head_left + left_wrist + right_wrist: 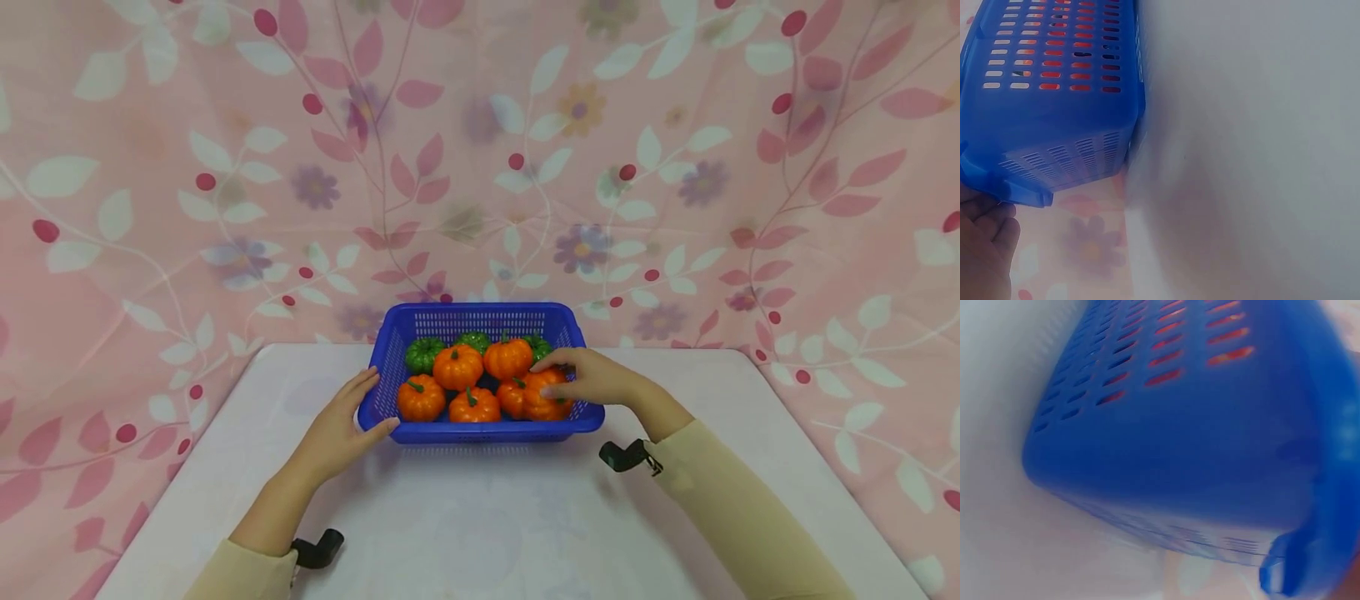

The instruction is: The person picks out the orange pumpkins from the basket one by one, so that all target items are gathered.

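head: above, forward-down, farther | both wrists: low, close, facing blue basket [487, 434] | all share basket

Before you: smooth plastic basket [480, 432], faint sheen. Orange pumpkins [457, 367] and green pumpkins [423, 357]: glossy, ribbed, plastic-looking. Backdrop [465, 192]: matt cloth, lightly creased. Tabletop [480, 525]: smooth, matt. Your sleeves [738, 508]: matt cloth.

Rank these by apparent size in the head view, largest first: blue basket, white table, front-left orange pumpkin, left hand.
1. White table
2. Blue basket
3. Left hand
4. Front-left orange pumpkin

pumpkins [458, 367] in basket [487, 432] on table [480, 517]
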Demonstrator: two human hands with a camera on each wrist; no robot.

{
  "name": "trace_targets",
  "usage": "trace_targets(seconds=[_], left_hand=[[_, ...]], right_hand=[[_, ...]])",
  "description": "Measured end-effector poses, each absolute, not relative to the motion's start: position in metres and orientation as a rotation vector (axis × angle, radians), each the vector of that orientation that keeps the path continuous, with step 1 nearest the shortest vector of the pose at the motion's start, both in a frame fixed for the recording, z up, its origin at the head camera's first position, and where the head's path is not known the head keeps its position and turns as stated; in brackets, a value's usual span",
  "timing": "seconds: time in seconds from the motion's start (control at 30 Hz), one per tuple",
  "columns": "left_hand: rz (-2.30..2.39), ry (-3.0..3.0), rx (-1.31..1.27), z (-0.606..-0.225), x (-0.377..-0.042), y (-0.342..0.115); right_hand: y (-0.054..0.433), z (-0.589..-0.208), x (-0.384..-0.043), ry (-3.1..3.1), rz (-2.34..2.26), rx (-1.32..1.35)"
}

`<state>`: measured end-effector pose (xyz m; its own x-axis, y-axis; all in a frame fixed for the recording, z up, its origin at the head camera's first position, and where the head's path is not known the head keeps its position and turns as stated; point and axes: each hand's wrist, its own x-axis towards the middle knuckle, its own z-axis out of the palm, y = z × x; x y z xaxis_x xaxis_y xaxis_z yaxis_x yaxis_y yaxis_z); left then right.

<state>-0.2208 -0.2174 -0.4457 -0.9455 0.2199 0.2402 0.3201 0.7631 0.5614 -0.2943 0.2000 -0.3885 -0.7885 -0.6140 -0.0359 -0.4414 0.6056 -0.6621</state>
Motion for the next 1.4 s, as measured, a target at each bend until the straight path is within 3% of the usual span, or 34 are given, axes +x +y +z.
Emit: trace_targets(seconds=[0.33,0.77,1.4], left_hand=[[-0.919,-2.798,-0.422,-0.444,-0.218,-0.217],[-0.908,-2.821,-0.417,-0.443,-0.22,-0.216],[-0.899,-2.847,-0.411,-0.439,-0.219,-0.217]], right_hand=[[0.21,-0.355,-0.276,2.689,-1.081,-0.892],[0.262,-0.331,-0.27,2.86,-1.089,-0.659],[0.308,-0.389,-0.321,2.93,-1.017,-0.351]])
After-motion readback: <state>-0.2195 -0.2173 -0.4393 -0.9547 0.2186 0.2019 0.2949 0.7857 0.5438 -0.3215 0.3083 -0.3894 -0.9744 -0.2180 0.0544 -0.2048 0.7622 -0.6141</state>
